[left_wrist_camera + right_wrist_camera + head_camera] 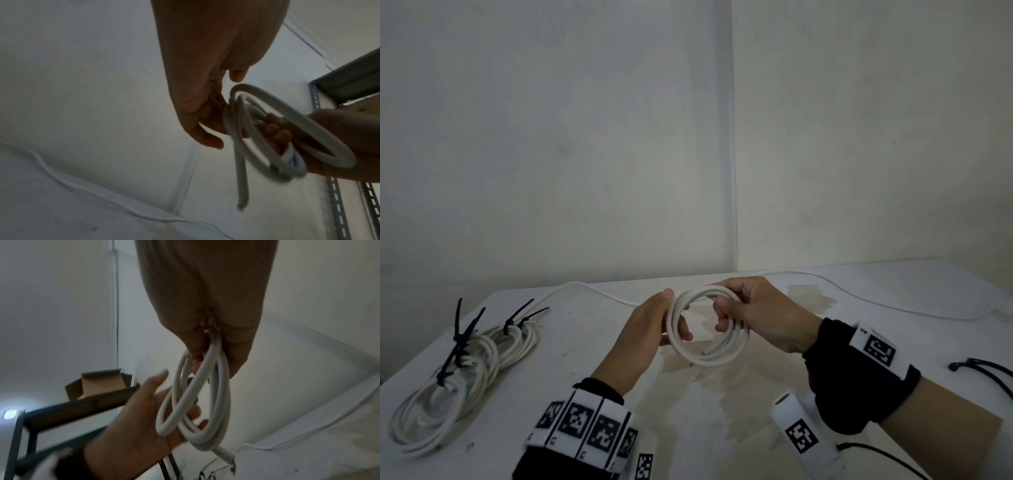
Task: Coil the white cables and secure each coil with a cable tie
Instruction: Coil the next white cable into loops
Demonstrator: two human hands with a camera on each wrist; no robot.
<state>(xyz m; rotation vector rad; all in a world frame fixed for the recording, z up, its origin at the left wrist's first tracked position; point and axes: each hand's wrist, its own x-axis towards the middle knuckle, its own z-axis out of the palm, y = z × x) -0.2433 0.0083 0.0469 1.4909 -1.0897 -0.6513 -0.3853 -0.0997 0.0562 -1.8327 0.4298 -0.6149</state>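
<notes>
Head view: mid-coiling. Right hand has fingers hooked thru the coil, clamping its top; left hand curls loosely round the left side. The coil's held above the table. Uncoiled length trails at the back, so more loops needed, then a spare tie from the right. Right wrist view adds the stub end, prob. frayed but too blurry to say.

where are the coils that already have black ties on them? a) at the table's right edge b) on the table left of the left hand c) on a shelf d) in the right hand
b: the tied coils lie on the table left of the left hand, black cable ties sticking up; the held coil in the right hand shows no tie.
</notes>
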